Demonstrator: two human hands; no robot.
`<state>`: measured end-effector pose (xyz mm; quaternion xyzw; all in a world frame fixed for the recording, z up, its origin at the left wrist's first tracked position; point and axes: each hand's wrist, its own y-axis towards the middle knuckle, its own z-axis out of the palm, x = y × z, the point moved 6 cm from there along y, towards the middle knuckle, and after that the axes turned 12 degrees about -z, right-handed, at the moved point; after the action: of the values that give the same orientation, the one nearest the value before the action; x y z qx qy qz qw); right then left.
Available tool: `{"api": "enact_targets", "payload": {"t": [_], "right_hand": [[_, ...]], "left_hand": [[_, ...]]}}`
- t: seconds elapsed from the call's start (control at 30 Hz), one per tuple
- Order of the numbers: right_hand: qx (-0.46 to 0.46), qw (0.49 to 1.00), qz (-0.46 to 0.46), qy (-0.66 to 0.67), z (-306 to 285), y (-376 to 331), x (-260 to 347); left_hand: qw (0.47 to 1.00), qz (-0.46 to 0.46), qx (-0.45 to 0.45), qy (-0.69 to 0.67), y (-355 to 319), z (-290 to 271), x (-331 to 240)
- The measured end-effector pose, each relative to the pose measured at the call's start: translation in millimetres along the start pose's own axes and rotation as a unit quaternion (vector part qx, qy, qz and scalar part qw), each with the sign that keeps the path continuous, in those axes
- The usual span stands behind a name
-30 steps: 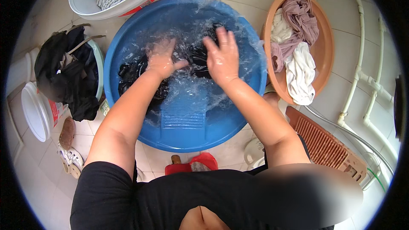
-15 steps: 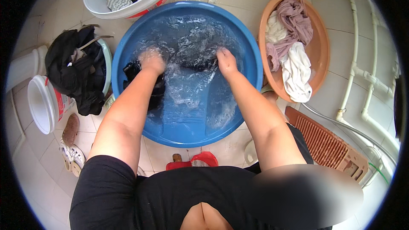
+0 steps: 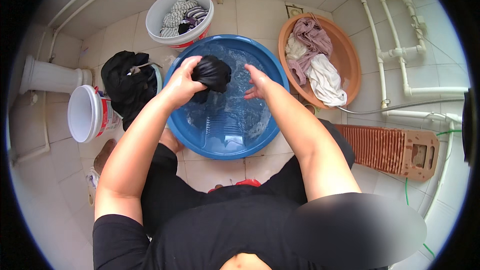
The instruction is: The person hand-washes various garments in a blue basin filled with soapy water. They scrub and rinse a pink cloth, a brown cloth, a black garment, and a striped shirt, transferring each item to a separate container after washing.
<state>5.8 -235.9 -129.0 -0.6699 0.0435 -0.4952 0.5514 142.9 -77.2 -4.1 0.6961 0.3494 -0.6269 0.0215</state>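
Reference landmark: the blue basin (image 3: 227,155), quantity one. Nearest the person, one red object (image 3: 248,182), mostly covered, is lying just outside the basin's near edge. One brown ridged washboard (image 3: 385,152) is lying to the right of the basin, its long axis running roughly left to right.

Two hands are positioning themselves above the basin. The left hand (image 3: 183,86) is gripping one black cloth (image 3: 213,74) over the basin's left half, fingers and thumb pinching it. The cloth is hanging bunched; its free bulk is pointing right, toward the basin's middle. Bunching is hiding its full long axis. The right hand (image 3: 257,83) is hovering over the basin's right half, fingers spread.

Left of the basin, one white bucket (image 3: 81,114) is standing beside one heap of black clothes (image 3: 127,82). Beyond its far right edge, one orange basin (image 3: 346,65) is holding pinkish cloth (image 3: 312,35) and white cloth (image 3: 326,80). Beyond its far left edge, a second white bucket (image 3: 157,18) is holding striped clothes (image 3: 177,17).
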Motion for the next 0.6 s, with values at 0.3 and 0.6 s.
{"api": "enact_targets", "payload": {"t": [0.3,0.6], "right_hand": [[0.359,0.882,-0.072,0.296,57.5,-92.9,45.3],[0.345,0.815,-0.12,0.45,56.6,-154.2,79.2]], "left_hand": [[0.902,0.166,0.188,-0.351,-106.5,27.5,-100.3],[0.793,0.089,0.169,-0.578,-75.4,11.4,-77.3]]}}
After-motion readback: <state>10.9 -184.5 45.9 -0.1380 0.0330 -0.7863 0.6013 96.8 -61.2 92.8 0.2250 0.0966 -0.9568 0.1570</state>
